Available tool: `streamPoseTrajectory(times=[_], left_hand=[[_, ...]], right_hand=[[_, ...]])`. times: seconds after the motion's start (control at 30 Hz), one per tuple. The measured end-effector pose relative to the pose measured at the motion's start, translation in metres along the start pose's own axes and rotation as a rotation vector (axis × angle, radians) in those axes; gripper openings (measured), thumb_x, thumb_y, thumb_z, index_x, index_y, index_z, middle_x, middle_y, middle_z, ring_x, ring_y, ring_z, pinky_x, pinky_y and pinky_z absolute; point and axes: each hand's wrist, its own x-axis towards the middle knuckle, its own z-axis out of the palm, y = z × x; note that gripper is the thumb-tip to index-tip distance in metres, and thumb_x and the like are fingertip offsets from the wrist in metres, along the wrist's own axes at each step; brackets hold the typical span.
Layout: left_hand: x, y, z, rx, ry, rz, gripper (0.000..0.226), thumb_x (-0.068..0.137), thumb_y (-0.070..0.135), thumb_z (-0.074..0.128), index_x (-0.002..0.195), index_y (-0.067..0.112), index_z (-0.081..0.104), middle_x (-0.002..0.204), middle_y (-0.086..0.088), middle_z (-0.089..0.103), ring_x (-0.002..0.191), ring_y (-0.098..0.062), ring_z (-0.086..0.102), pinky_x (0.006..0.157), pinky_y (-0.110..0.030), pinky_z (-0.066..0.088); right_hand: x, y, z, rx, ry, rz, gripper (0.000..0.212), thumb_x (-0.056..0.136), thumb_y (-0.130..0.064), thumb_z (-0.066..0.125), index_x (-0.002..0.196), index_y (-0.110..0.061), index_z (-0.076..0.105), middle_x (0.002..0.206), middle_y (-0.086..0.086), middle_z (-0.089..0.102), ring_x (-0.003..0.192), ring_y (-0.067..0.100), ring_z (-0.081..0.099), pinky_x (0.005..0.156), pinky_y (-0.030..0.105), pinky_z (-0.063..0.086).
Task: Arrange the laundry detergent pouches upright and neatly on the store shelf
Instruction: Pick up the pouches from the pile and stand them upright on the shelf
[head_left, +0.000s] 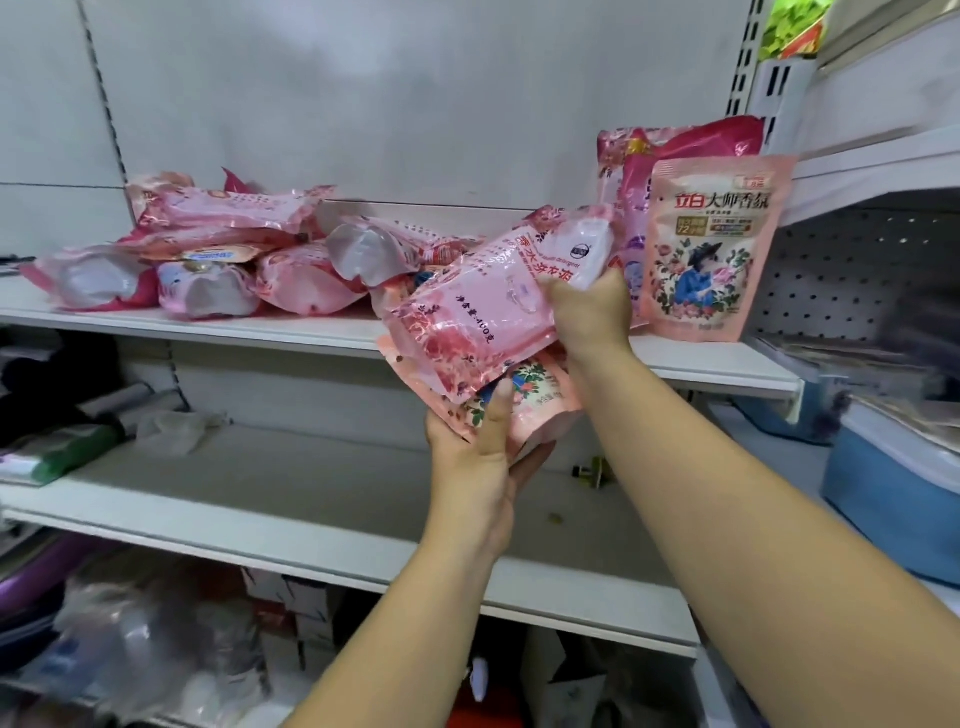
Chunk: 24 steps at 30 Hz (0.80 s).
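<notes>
**Trainee:** Both forearms reached up from the bottom of the view. What did each hand hold?

**Operator:** My left hand (480, 457) gripped the lower of two pouches, a pale pink floral plastic pouch (524, 410), thumb on its face and fingers curled beneath. My right hand (589, 312) clasped the glossy pink detergent pouch with white end (493, 306), which lay tilted across the other one, just in front of the white metal shelf edge (727, 371).

**Trainee:** Where did they belong?

**Operator:** I judged the target to be beside the upright pink pouch printed with a blue-clad figure (711, 249), standing at the shelf's right end. The heap of toppled pink pouches (218, 260) lay to the left.

**Trainee:** Correct procedure?

**Operator:** I advised: place one pouch at a time. Turn it base down, face outward, settle the contents into the gusset, then seat it touching its upright neighbour. Soft pouches slump if released early.
</notes>
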Motion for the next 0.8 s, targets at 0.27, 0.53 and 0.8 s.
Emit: streamPoseTrajectory(times=[0.27, 0.53, 0.8], left_hand=[[-0.017, 0.01, -0.032, 0.098, -0.099, -0.029, 0.104, 0.029, 0.065, 0.083, 0.12, 0.028, 0.05, 0.103, -0.007, 0.071, 0.084, -0.024, 0.071, 0.056, -0.035, 0.054], [0.0, 0.056, -0.044, 0.219, -0.15, 0.145, 0.085, 0.037, 0.053, 0.086, 0.11, 0.022, 0.055, 0.095, -0.003, 0.073, 0.08, -0.02, 0.071, 0.053, -0.035, 0.056], [0.07, 0.098, 0.008, 0.364, -0.155, 0.255, 0.021, 0.088, 0.017, 0.056, 0.106, 0.024, 0.048, 0.1, -0.002, 0.066, 0.077, -0.017, 0.07, 0.056, -0.036, 0.058]], right_hand=[[-0.013, -0.012, -0.024, 0.425, -0.024, 0.117, 0.047, 0.077, -0.003, 0.069, 0.12, -0.002, 0.049, 0.107, 0.008, 0.064, 0.095, 0.023, 0.065, 0.079, 0.034, 0.056], [-0.025, -0.054, -0.071, 0.544, -0.207, 0.039, 0.034, 0.07, -0.005, 0.074, 0.097, -0.01, 0.053, 0.082, 0.004, 0.068, 0.067, 0.015, 0.07, 0.065, 0.032, 0.058], [-0.015, -0.058, -0.108, 0.52, -0.144, -0.05, 0.035, 0.071, 0.001, 0.07, 0.104, -0.004, 0.059, 0.073, 0.003, 0.073, 0.077, 0.021, 0.071, 0.067, 0.036, 0.059]])
